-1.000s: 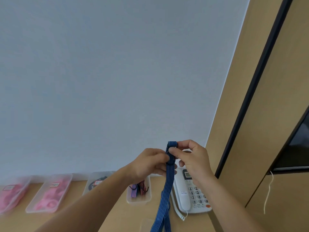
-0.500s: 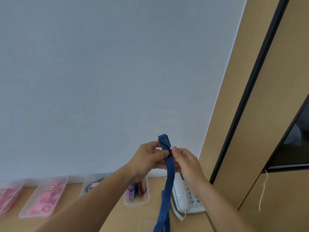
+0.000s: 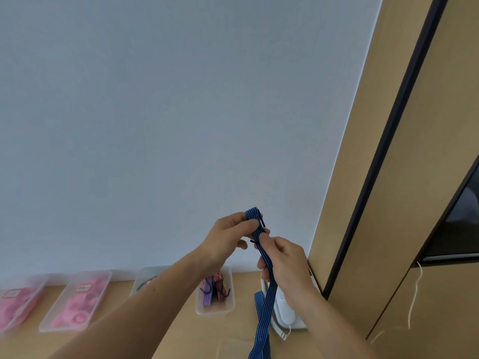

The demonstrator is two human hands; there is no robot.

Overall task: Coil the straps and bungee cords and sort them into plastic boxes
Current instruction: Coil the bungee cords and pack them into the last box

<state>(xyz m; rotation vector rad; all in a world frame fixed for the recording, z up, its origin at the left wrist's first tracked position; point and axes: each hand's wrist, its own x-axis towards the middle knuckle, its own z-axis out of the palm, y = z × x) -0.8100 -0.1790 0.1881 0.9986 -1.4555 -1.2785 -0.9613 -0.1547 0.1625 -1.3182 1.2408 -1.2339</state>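
The blue striped bungee cord (image 3: 265,312) is held up before the wall, its long axis near upright. Its folded end points up and the rest hangs toward the table (image 3: 186,340). The left hand (image 3: 228,239) pinches the fold between thumb and fingers. The right hand (image 3: 285,265) grips the cord just below. On the table, a clear box (image 3: 215,310) holds purple and red striped cords (image 3: 213,291). Another box (image 3: 51,323) holds pink coils (image 3: 77,307). A third box (image 3: 141,277) between them is blurred; I cannot tell its contents.
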